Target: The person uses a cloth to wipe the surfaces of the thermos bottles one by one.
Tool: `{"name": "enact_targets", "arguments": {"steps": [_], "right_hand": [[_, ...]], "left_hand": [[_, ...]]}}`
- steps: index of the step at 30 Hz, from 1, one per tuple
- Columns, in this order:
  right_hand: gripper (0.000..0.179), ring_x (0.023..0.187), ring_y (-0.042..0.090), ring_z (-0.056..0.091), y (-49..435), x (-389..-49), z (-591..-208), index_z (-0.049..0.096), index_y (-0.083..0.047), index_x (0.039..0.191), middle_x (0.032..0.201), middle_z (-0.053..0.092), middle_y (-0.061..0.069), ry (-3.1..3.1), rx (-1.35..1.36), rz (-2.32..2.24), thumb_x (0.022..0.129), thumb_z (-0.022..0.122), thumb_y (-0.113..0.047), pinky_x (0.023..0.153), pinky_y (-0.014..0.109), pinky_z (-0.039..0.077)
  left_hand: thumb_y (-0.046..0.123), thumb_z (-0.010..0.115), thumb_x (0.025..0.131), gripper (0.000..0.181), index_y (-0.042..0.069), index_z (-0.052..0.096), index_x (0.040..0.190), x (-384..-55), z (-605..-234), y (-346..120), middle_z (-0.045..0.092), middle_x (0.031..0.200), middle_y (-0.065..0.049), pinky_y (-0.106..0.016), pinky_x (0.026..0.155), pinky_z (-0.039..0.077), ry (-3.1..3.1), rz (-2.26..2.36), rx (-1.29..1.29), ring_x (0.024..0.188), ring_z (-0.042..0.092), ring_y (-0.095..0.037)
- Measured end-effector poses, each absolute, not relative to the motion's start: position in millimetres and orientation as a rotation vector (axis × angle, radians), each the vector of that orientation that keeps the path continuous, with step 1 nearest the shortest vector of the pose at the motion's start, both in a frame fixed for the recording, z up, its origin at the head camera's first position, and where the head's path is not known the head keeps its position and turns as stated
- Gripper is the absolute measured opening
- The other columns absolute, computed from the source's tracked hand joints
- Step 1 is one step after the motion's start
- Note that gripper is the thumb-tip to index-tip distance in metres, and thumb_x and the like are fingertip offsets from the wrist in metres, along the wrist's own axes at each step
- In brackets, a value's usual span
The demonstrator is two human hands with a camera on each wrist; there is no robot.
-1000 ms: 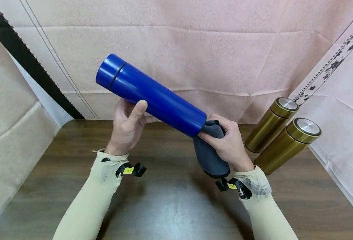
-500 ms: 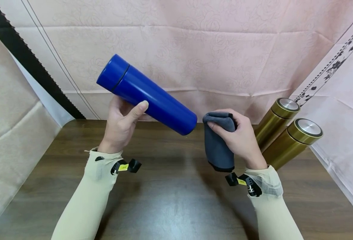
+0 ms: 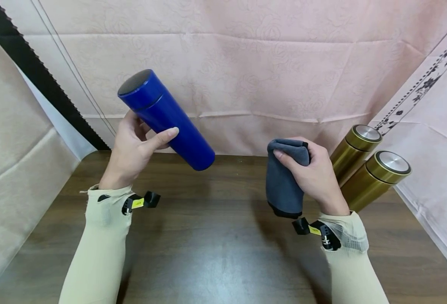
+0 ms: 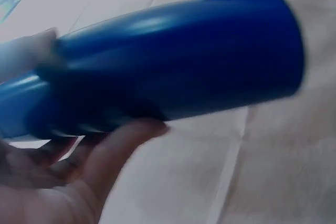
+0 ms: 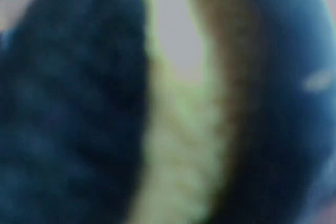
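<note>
Left of centre in the head view, the left hand [image 3: 134,154] has its fingers curled round one blue bottle [image 3: 168,114], the thumb across the near side and the other fingers behind. The bottle is tilted, its dark-topped end toward the upper left, and raised off the tabletop [image 3: 215,253]. Its smooth side fills much of the left wrist view.

Right of centre, the right hand [image 3: 316,175] pinches one folded grey cloth [image 3: 284,185] near its upper edge, thumb in front; the rest hangs below the grip, well apart from the blue bottle. The right wrist view is too blurred to show those fingers.

At the right of the frame, partly behind the right hand, stand two gold bottles [image 3: 367,185] with silver-topped caps, side by side.
</note>
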State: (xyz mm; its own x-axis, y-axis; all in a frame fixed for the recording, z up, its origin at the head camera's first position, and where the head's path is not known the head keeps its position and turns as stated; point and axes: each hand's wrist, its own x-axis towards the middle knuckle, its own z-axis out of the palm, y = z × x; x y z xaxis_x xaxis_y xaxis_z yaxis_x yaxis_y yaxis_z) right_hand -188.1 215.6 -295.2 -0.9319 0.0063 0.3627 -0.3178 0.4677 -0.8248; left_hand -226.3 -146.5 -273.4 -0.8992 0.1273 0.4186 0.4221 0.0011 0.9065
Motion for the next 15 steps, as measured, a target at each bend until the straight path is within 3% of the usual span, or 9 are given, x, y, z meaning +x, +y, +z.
{"name": "enact_targets", "arguments": {"steps": [5, 8, 11, 15], "right_hand": [[0.029, 0.077, 0.013, 0.072, 216.8, -187.1, -294.7, 0.071, -0.016, 0.114, 0.091, 0.073, -0.007, -2.405, 0.240, 1.449, 0.099, 0.067, -0.040, 0.069, 0.024, 0.059], [0.032, 0.075, 0.012, 0.070, 217.1, -187.6, -295.1, 0.069, -0.012, 0.114, 0.087, 0.071, -0.007, -2.396, 0.262, 1.459, 0.103, 0.059, -0.041, 0.070, 0.024, 0.057], [0.034, 0.075, 0.011, 0.069, 217.5, -187.8, -295.4, 0.068, -0.011, 0.115, 0.086, 0.070, -0.007, -2.386, 0.295, 1.467, 0.106, 0.054, -0.041, 0.072, 0.023, 0.056], [0.034, 0.073, 0.012, 0.069, 218.2, -188.3, -295.7, 0.068, -0.012, 0.114, 0.083, 0.069, -0.007, -2.367, 0.312, 1.481, 0.107, 0.051, -0.040, 0.071, 0.023, 0.056]], "left_hand": [[0.024, 0.075, 0.093, 0.069, 0.022, 0.038, 0.152, -228.0, -271.5, -158.9, 0.054, 0.147, -0.010, -0.025, 0.085, 0.062, -2.271, -1.833, -0.489, 0.129, 0.059, -0.025], [0.029, 0.075, 0.094, 0.072, 0.024, 0.035, 0.154, -230.5, -272.5, -165.2, 0.052, 0.150, -0.007, -0.037, 0.097, 0.060, -2.354, -1.756, -0.446, 0.134, 0.056, -0.027], [0.032, 0.076, 0.093, 0.075, 0.024, 0.034, 0.154, -234.0, -274.0, -171.6, 0.050, 0.152, -0.007, -0.053, 0.110, 0.050, -2.412, -1.688, -0.409, 0.138, 0.052, -0.029], [0.036, 0.078, 0.091, 0.079, 0.024, 0.034, 0.155, -239.8, -277.4, -182.4, 0.049, 0.154, -0.008, -0.060, 0.114, 0.044, -2.482, -1.622, -0.357, 0.140, 0.050, -0.031]]}}
